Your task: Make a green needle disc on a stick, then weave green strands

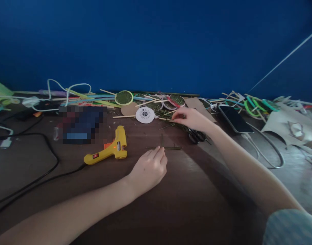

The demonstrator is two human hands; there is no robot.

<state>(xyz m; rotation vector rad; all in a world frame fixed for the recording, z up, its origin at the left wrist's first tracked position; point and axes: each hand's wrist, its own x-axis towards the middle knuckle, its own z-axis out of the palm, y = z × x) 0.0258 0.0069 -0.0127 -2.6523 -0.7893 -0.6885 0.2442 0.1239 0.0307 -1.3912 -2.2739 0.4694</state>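
Observation:
My left hand (149,168) rests on the dark wooden table (186,200), fingers pressed together on a cross of thin green sticks (164,147). My right hand (190,119) reaches farther back, fingers pinched on a thin wooden stick (166,119) beside a pile of green stems. A yellow hot glue gun (110,149) stands to the left of my left hand, its light glowing orange. A white round disc (145,115) lies just left of my right hand.
Black scissors (197,136) lie under my right wrist. A phone (235,119) with a cable sits at the right, with cut cardboard (288,127) beyond. Coloured straws, round woven discs (124,97) and sticks line the blue wall. Black cords (38,177) cross the left.

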